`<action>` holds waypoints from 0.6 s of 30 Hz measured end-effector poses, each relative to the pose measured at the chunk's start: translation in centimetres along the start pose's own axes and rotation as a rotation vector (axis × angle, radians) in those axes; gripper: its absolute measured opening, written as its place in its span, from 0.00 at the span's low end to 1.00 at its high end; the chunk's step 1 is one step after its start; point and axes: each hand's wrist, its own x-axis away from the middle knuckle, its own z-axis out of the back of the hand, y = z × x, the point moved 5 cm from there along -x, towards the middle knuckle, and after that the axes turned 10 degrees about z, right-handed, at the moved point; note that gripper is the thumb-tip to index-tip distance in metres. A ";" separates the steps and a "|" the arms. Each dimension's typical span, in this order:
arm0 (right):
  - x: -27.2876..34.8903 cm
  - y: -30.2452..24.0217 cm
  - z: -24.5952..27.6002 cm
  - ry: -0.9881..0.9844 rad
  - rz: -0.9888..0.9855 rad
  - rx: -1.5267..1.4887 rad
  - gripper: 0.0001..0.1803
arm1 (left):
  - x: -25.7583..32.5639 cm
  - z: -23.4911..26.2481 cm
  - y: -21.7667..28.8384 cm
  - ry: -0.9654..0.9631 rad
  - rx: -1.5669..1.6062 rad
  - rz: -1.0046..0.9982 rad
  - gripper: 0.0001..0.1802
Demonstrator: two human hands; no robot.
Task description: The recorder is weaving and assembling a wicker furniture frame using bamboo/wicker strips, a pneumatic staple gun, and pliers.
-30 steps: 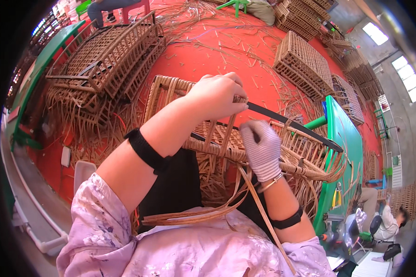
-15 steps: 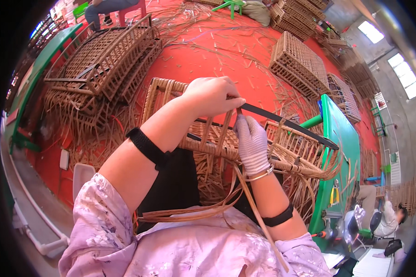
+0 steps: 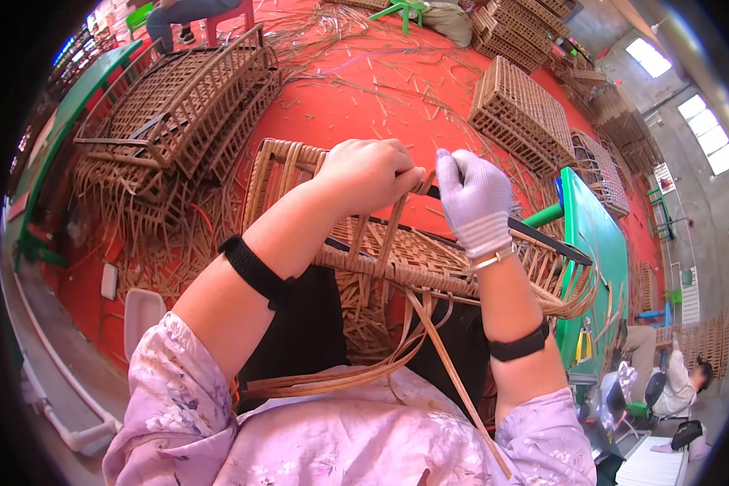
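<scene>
In front of me, across my lap, lies a woven rattan basket with a black strip along its top edge. My bare left hand is closed at that edge, thumb and fingertips pinching by a brown rattan strip; its curled fingers hide part of the hold. To its right, my right hand wears a striped pale glove and is raised over the rim. The gloved fingers are curled together, and what they hold, if anything, is hidden. Long loose rattan strands hang from the basket over my lap.
Stacked woven frames stand at the left beside a green table. Another green table is close on my right. More baskets sit beyond, and rattan scraps litter the red floor. A person is at the far right.
My right hand has moved up and to the right, away from the left hand and the brown strip between them. The left hand stays almost where it was.
</scene>
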 end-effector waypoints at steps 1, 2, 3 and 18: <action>-0.5 0.5 -0.5 -0.053 -0.030 0.033 0.19 | 0.0 0.0 0.1 -0.001 -0.002 -0.001 0.20; -1.0 1.0 -1.0 -0.106 -0.060 0.066 0.20 | 0.1 0.1 0.3 0.023 -0.002 -0.007 0.19; -1.3 1.6 -1.7 -0.182 -0.124 0.061 0.19 | 0.2 0.1 0.3 0.044 -0.001 -0.010 0.18; -2.9 4.7 -5.1 -0.740 -0.453 -0.037 0.18 | 1.6 0.5 1.0 0.163 0.007 -0.169 0.10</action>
